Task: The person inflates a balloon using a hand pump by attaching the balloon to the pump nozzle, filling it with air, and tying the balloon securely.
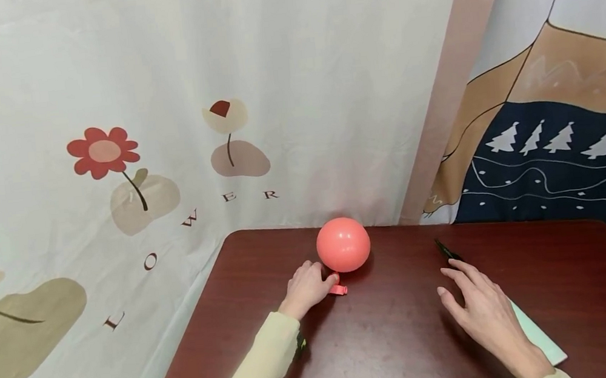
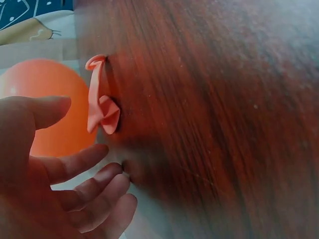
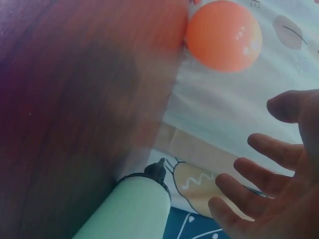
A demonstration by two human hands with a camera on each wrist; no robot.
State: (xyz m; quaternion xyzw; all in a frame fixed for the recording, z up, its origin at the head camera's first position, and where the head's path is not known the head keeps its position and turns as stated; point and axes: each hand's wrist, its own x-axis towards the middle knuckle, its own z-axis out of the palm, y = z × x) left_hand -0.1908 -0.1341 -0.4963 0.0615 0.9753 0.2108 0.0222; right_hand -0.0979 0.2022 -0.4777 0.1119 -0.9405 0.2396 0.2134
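A round, inflated coral balloon (image 1: 344,244) sits toward the far edge of the table. Just in front of it lies a limp, uninflated balloon (image 1: 339,291) of the same colour, folded over at one end in the left wrist view (image 2: 94,94). My left hand (image 1: 307,287) reaches beside both, thumb and fingers apart with nothing between them. Over on the right, my right hand (image 1: 481,312) hovers with spread, relaxed fingers above a pale green balloon pump (image 1: 536,334). Its black nozzle (image 3: 156,170) points away from me; my hand hides the pump's middle in the head view.
The dark red-brown wooden table (image 1: 393,332) ends at a white curtain (image 1: 326,89) printed with flowers and letters. A second cloth (image 1: 554,177) with dark blue and tan patterns hangs at the right. Something black and green shows under the left sleeve (image 1: 264,357).
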